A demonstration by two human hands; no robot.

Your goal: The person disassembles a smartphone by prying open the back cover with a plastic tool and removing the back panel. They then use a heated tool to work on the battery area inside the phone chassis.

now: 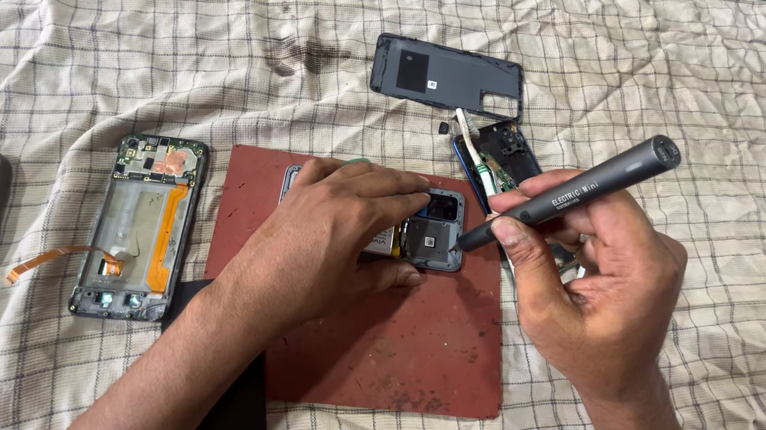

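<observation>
On the red mat (pixel 403 350): opened phone (pixel 430 237) at its upper middle, pinned flat under left hand (pixel 340 229); right hand (pixel 586 276) beside it, gripping grey electric screwdriver (pixel 573 193), tip at phone's edge.

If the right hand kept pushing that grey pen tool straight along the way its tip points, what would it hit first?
Most likely the opened phone on the red mat: the right hand aims the pen-shaped screwdriver down-left at it, beside the left hand. Whether the tip touches is unclear.

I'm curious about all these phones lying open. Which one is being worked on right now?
The opened phone on the red mat. The left hand presses it down and the right hand aims an electric screwdriver at it; the others lie untouched on the checked cloth.
</observation>
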